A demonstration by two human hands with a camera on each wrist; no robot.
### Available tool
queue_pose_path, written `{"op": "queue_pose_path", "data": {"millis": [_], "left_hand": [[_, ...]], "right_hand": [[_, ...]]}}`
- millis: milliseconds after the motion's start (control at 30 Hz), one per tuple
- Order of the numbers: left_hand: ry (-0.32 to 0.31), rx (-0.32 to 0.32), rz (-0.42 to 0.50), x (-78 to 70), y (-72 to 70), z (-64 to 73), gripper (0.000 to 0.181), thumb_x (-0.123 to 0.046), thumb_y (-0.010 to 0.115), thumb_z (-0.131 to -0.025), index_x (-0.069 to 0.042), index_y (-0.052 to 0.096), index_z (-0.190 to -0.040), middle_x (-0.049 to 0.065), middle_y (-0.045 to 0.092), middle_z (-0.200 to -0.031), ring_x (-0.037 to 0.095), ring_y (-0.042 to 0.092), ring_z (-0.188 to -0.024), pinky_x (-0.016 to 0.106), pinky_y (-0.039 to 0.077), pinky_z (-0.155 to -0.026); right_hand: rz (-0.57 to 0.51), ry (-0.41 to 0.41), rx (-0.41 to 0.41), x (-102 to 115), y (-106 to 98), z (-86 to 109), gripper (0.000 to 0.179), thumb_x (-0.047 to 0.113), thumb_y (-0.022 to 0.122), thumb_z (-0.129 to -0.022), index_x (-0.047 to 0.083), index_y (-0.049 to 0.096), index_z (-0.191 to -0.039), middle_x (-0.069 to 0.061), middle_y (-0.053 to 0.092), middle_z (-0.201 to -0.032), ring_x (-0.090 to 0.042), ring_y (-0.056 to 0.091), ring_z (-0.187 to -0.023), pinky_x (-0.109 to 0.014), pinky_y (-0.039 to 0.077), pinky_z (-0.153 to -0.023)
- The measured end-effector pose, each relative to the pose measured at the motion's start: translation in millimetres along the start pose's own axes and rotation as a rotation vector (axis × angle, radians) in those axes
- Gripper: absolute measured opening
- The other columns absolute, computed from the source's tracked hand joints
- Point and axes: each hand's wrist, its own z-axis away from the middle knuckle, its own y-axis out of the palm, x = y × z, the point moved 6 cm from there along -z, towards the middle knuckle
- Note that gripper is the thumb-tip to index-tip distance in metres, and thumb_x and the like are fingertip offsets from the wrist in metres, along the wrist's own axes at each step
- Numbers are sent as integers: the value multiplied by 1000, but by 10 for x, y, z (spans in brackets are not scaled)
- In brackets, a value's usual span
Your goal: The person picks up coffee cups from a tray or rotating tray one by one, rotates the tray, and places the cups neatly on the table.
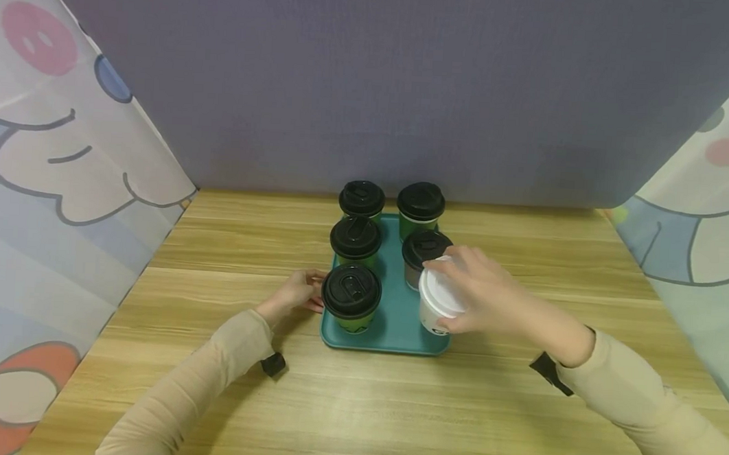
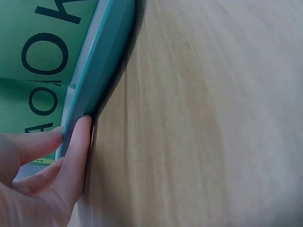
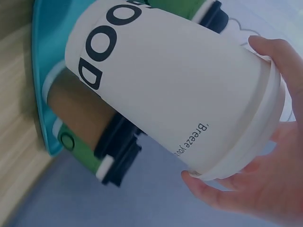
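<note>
White cup [image 1: 432, 315]: I see it at the front right corner of the teal tray [image 1: 393, 325], dark lettering on its side; I cannot tell whether its base touches down
White lid [image 1: 439, 293]: fitted on that cup, under the fingers
Right hand [image 1: 481, 292]: from my end, I see thumb and fingers curled round the lid end of the white cup, gripping it from above and the right
Left hand [image 1: 299, 290]: I have it pinching the tray's left rim, a finger against the outer side, just beside the front green cup [image 1: 352, 299]
Brown cup [image 1: 423, 255]: black-lidded, just behind the white one in the right-hand row
Back right green cup [image 1: 420, 210]: behind the brown one, black lid on
Left-hand row: the front green cup, then the middle green cup [image 1: 355, 242], then the back left green cup [image 1: 362, 201], all upright under black lids
Tabletop [image 1: 392, 407]: wood-grained, carrying the tray
Sleeves: I make out beige cloth on the left arm [image 1: 183, 383] and the right arm [image 1: 640, 400]
Backdrop: a plain greyish panel [image 1: 372, 83] behind, with cartoon-printed cloth [image 1: 66, 143] at both sides
</note>
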Motion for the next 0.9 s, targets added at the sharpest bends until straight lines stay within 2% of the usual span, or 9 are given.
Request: {"op": "queue_pose_path", "data": {"millis": [233,433,600,800,900], "left_hand": [[-2,-3,3,14,0,-3,46,15,48,-79,11,38,-124,10,56,-77,12,54,-50,28,55,-50],[5,-9,6,9,4,-2,44,14,48,-80,11,40,-123,10,56,-77,12,54,-50,28,55,-50],[3,-17,4,2,3,2,45,15,49,-79,11,40,-123,11,56,-77,12,54,-49,28,55,-50],[5,-22,5,-9,12,18,45,15,49,-79,11,39,-123,11,55,-78,12,53,-49,28,55,-50],[13,-16,-2,-19,13,32,44,13,50,-80,11,39,-123,11,56,-79,12,54,-50,27,55,-51]], "right_hand": [[36,1,-73,-99,-233,76,70,27,79,-53,10,50,-114,-19,47,-107,-33,47,-92,-43,48,-69],[52,32,-84,-268,-367,133,69,25,81,-52,9,50,-112,-17,47,-100,-30,48,-85,-38,48,-62],[38,94,-55,-467,-400,153,69,23,81,-55,5,50,-113,-20,48,-99,-32,47,-86,-40,49,-60],[24,219,4,-752,-385,168,69,22,79,-60,-1,48,-117,-27,44,-103,-38,45,-89,-45,49,-61],[31,255,9,-884,-376,171,68,21,79,-60,-2,48,-117,-28,43,-102,-40,44,-87,-46,49,-58]]}}
